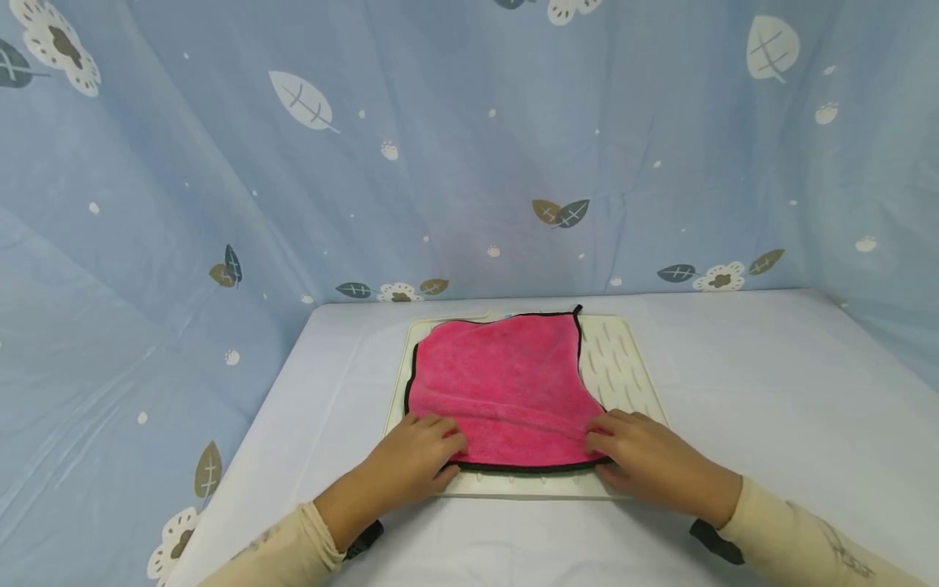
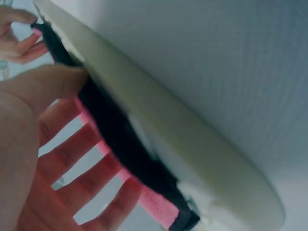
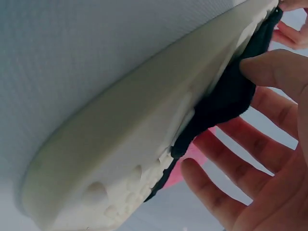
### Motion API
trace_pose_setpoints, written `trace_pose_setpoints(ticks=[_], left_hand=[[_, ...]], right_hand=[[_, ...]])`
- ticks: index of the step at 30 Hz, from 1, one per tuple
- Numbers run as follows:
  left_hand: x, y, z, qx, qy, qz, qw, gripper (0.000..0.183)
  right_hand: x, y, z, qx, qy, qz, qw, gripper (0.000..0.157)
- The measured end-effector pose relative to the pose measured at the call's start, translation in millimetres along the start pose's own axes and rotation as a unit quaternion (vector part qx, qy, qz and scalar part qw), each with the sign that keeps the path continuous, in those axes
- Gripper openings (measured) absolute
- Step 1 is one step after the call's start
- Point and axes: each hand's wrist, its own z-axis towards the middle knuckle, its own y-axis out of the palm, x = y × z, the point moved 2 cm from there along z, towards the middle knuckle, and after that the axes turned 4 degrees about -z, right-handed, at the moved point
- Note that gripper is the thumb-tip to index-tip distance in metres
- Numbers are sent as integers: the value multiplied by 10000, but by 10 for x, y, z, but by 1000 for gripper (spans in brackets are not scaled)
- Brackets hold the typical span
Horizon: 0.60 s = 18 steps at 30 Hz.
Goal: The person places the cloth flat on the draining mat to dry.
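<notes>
A pink towel (image 1: 506,367) with black edging lies spread over a cream-coloured ridged board (image 1: 619,359), a few soft folds running across its near half. At its near left corner, my left hand (image 1: 416,458) pinches the edge, thumb against the black hem (image 2: 120,139) and fingers on the pink side. My right hand (image 1: 649,456) holds the near right corner the same way. In the right wrist view the thumb (image 3: 269,70) presses the dark hem, while the other fingers spread over the pink face. The far corner with a small black loop (image 1: 578,309) lies near the board's back edge.
The board rests on a table with a white cloth (image 1: 770,391), its ridged right side uncovered. Behind and to the left hangs a blue curtain (image 1: 455,147) printed with leaves and flowers. Dark straps (image 1: 717,542) show beneath both wrists.
</notes>
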Motion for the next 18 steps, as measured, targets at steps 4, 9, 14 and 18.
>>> trace_pose_setpoints(ticks=[4, 9, 14, 18], left_hand=[[3, -40, 31, 328, 18, 208, 9992, 12], [-20, -230, -8, 803, -148, -136, 9966, 18], [7, -311, -86, 1034, -98, -268, 9942, 22], [42, -250, -148, 815, 59, -382, 9959, 25]], right_hand=[[7, -70, 30, 211, 124, -3, 9997, 20], [10, -221, 45, 153, 490, 340, 9981, 19], [-5, -283, -9, 35, 686, 568, 9960, 18], [-48, -253, -50, 133, 273, 572, 9979, 18]])
